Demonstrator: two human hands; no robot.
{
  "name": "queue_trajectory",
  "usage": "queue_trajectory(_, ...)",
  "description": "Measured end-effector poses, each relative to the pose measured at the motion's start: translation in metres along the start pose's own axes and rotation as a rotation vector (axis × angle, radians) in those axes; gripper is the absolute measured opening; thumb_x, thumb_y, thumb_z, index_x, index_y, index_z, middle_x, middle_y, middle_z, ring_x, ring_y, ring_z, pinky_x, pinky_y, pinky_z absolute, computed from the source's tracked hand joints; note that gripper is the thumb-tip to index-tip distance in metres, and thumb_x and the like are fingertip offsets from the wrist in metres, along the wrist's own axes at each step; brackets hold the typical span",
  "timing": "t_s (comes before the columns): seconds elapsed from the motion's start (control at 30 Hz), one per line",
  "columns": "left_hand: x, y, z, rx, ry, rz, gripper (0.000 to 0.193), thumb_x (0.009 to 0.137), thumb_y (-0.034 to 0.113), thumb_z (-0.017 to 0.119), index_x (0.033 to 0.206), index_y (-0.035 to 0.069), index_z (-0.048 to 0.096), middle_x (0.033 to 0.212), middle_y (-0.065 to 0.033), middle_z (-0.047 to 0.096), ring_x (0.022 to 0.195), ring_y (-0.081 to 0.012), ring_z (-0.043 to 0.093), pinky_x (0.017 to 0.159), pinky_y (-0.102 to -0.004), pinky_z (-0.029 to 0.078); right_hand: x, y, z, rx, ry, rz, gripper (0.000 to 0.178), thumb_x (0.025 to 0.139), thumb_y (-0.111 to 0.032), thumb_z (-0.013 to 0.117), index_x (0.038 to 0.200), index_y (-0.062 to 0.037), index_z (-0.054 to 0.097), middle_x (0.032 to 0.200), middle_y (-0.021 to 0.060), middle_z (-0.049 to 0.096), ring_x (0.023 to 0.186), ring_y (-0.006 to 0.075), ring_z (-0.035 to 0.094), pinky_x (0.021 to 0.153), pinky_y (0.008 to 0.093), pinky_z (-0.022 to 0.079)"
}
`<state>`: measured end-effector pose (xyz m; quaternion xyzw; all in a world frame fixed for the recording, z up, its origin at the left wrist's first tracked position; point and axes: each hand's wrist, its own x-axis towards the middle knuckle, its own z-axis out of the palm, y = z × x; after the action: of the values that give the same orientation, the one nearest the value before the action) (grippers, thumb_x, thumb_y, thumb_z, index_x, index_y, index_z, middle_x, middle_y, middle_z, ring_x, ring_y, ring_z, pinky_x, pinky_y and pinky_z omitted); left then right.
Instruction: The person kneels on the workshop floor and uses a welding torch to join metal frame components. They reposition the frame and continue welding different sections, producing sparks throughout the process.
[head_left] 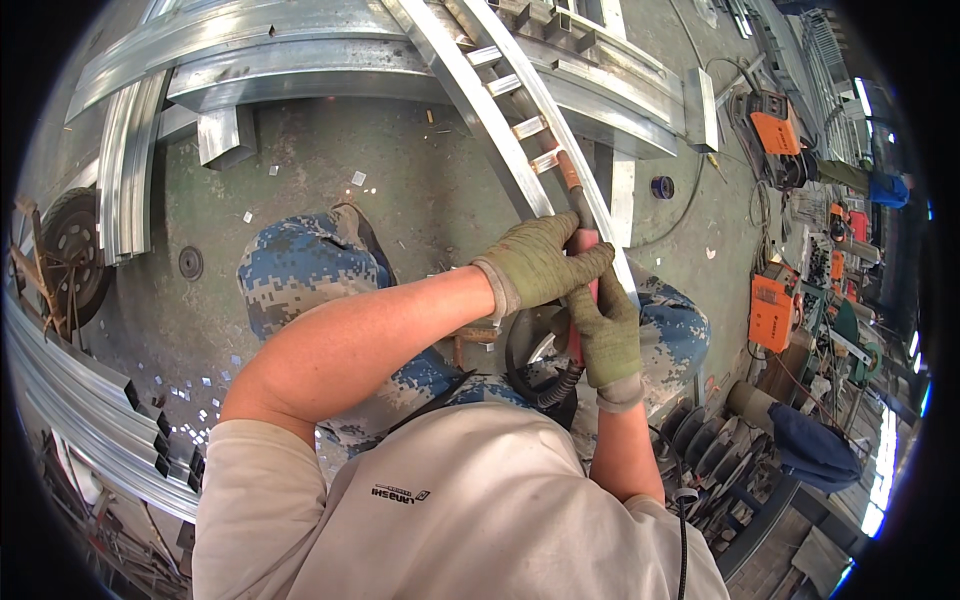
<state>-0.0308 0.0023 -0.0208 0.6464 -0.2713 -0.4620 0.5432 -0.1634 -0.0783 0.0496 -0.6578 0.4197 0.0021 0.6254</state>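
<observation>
Both my hands wear olive-green work gloves and are closed on a red-handled welding torch (575, 345). My left hand (540, 258) wraps the front of the handle, over the near end of a ladder-like metal frame (493, 128). Just behind it, my right hand (608, 340) grips the handle from the right side. The torch's copper-coloured nozzle (568, 170) points away from me between the frame's two rails, close to a short crosspiece (546, 161). A coiled black sleeve (563, 385) leads the cable from the handle toward my lap. The gloves hide part of the handle.
Long steel beams (300, 75) lie across the far side under the frame. Orange welding machines (772, 312) stand at the right with cables on the floor. More metal profiles (90, 400) and a wheel (78, 245) are at the left. Small metal scraps (195, 432) litter the floor.
</observation>
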Motion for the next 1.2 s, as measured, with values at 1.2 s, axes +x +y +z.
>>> queue_trajectory(1.2,0.0010,-0.0001,-0.0003,0.067,-0.005,0.004,0.052,0.099,0.050,0.071,0.117,0.001,0.070,0.104,-0.0203,0.073,0.094,-0.0295,0.071,0.086,-0.0410,0.055,-0.0010,0.0014,-0.0054,-0.025,-0.032,0.066,0.040,0.105,-0.017,0.067,0.142,-0.0054,0.058,0.087,0.0023,0.067,0.065,0.0128,0.066,0.057,0.0279,0.052)
